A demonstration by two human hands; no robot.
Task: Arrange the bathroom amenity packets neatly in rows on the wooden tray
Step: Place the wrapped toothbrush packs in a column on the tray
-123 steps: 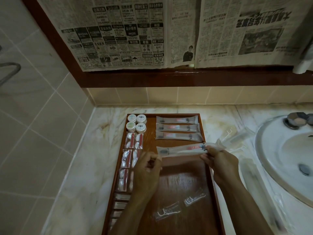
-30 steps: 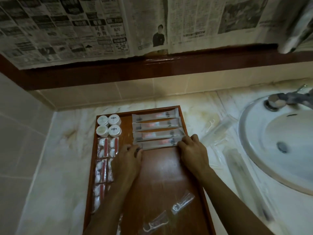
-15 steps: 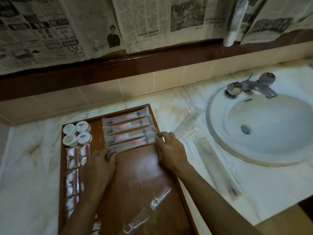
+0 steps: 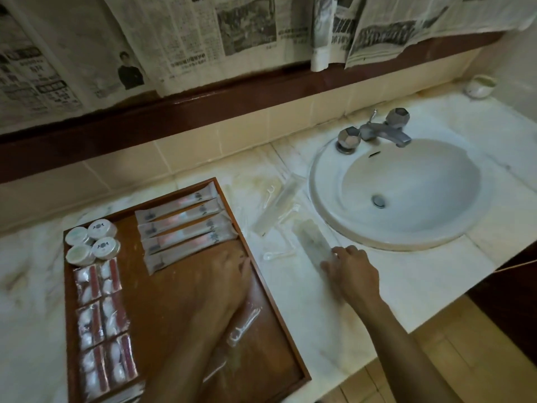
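Note:
The wooden tray [image 4: 263, 276] lies on the marble counter at the left. Several long toothbrush packets [image 4: 180, 228] lie in rows at its far end. Round white tubs [image 4: 93, 242] and cotton packets [image 4: 101, 315] line its left side. A clear floss pick packet [image 4: 242, 324] lies loose near the tray's right side. My left hand [image 4: 229, 274] hovers blurred over the tray by its right rim, fingers relaxed and holding nothing. My right hand [image 4: 351, 271] is on the counter, fingertips touching the near end of a long clear packet [image 4: 312, 242].
Another long clear packet [image 4: 276, 210] and loose floss picks [image 4: 279, 254] lie on the counter between the tray and the white sink [image 4: 328, 175]. A tap [image 4: 377, 132] stands behind the basin. The counter's front edge drops off to my right.
My right hand left the toothbrush packets and moved right, off the tray, onto a long packet on the counter. My left hand slid right across the tray. The view swung right.

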